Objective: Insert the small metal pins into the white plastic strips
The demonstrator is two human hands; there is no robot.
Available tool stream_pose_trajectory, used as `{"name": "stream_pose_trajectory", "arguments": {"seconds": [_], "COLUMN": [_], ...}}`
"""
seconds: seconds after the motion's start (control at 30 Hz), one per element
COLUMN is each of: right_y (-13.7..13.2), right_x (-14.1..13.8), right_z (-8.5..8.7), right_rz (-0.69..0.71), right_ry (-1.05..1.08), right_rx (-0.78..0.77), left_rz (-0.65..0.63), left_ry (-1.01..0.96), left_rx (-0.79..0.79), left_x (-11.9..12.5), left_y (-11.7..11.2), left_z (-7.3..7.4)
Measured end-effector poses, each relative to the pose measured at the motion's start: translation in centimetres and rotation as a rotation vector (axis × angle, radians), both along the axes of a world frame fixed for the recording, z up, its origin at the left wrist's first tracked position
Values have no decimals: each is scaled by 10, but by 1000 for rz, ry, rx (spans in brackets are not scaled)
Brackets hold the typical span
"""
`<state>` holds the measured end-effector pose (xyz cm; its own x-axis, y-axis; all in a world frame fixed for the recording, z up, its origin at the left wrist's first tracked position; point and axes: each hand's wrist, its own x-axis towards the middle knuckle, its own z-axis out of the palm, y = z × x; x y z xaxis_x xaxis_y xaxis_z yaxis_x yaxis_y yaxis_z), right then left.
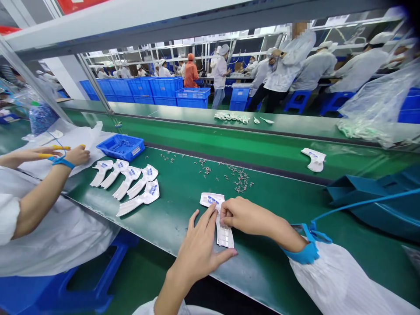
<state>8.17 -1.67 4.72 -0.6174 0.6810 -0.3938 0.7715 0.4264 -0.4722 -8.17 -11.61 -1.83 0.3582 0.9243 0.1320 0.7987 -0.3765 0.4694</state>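
Observation:
A white plastic handle shell (225,237) with a blue piece in its wide end lies on the green bench in front of me. My left hand (201,245) rests at its left side, fingers spread, fingertips on the shell near the blue piece and thumb by its lower end. My right hand (244,214) is closed in a pinch over the shell's middle. Whatever its fingertips hold, if anything, is hidden. Just beyond my hands lies a scatter of small metal parts (242,180), too small to name surely.
Several similar white shells (139,202) lie to the left, near a blue tray (136,151) of blue parts. A co-worker's hands (77,156) are at the far left. Another shell (315,161) lies on the green strip beyond. Teal bins (370,201) stand at right.

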Motion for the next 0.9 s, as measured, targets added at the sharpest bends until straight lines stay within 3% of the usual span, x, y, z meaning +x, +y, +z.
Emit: {"name": "stream_pose_trajectory", "arguments": {"seconds": [0.23, 0.43, 0.47, 0.53, 0.6, 0.7, 0.8, 0.9], "right_y": [2, 21, 27, 40, 52, 61, 64, 66], "right_x": [-2, 19, 30, 54, 79, 103, 110, 109], "right_z": [-11, 0, 1, -3, -16, -48, -74, -84], "right_rz": [-68, -39, -41, -96, -185, -227, -224, -242], "right_ry": [-86, 117, 159, 206, 161, 154, 174, 170], "right_rx": [37, -137, -123, 98, 294, 441, 541, 568], "left_rz": [23, 30, 40, 56, 60, 53, 45, 40], "left_ry": [49, 63, 59, 44, 29, 31, 51, 64], "left_rx": [-15, 45, 61, 88, 96, 89, 93, 100], "left_x": [3, 3, 2, 2, 2, 2, 2, 1], "left_y": [1, -3, -4, -6, -7, -7, -5, -3], "left_z": [2, -1, -2, -4, -5, -4, -4, -5]}}
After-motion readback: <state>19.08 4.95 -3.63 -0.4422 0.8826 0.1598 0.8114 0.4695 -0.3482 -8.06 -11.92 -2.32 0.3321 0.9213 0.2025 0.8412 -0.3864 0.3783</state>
